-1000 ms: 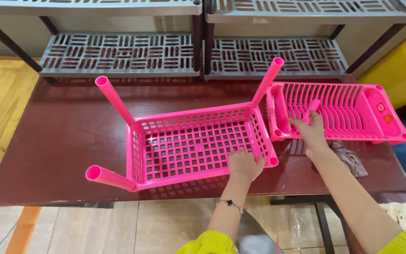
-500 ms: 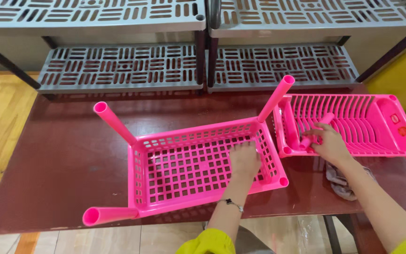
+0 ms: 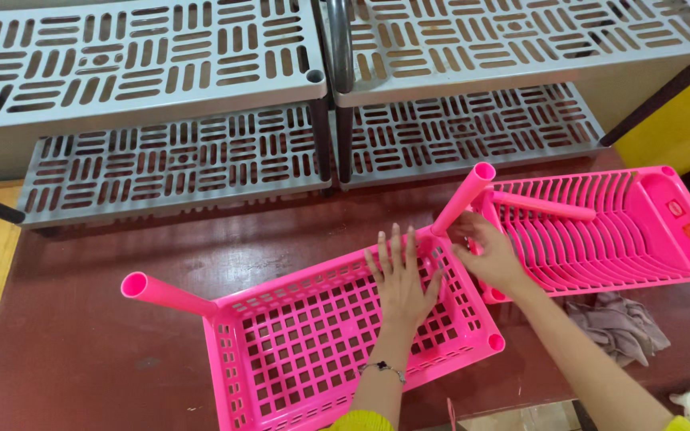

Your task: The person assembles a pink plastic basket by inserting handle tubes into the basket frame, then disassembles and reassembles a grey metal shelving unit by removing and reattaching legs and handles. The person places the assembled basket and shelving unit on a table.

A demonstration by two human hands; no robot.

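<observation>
The pink lattice tray sits on the dark red table at centre-to-6 o'clock, w/ the left hand flat on its mesh, fingers spread & gripping nothing; half a sec ago that hand lay a bit nearer the tray's 3 o'clock rim. Right hand now has fingers closed round the base of the upright pink tube at the tray's 1 o'clock corner, vs. resting on the pink dish rack edge before. A loose tube lies across the rack at 2 o'clock, grey cloth at 4 o'clock, grey shelves at 12, another leg tube at 9; the view sits closer than earlier.
</observation>
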